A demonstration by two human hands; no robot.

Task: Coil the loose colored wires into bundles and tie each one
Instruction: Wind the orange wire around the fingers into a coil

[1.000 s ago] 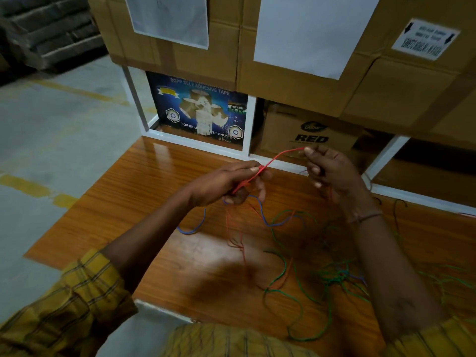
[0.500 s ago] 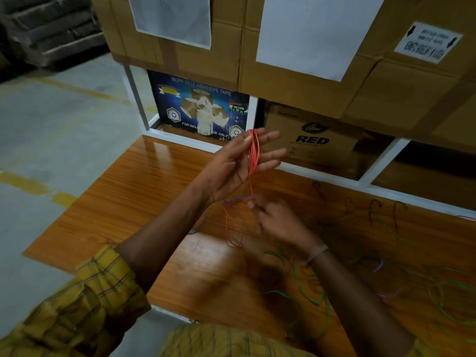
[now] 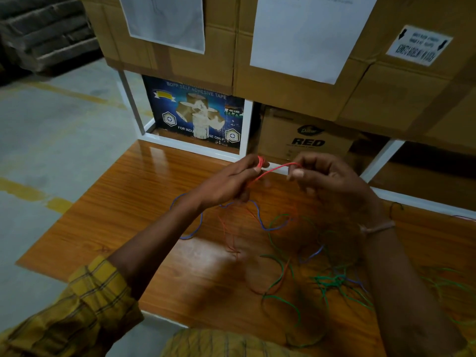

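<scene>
A red wire [image 3: 273,170] runs between both hands above the wooden table [image 3: 134,212]. My left hand [image 3: 229,181] holds several red loops wound round its fingers, with the coil showing at its fingertips. My right hand [image 3: 327,179] pinches the free length of the same red wire a short way to the right. Below the hands lie loose wires: a blue wire [image 3: 192,235], thin orange-red strands [image 3: 226,228] and a tangle of green wires [image 3: 332,282].
Stacked cardboard boxes [image 3: 296,94] with white paper sheets stand on a white frame at the table's far edge. A blue adhesive-tape box [image 3: 195,112] and a brown box marked RED [image 3: 309,140] sit under them. Grey floor lies to the left.
My right hand has risen from the table to the level of my left hand and drawn the red wire out to the right. My left hand's fingers have closed on the coil.
</scene>
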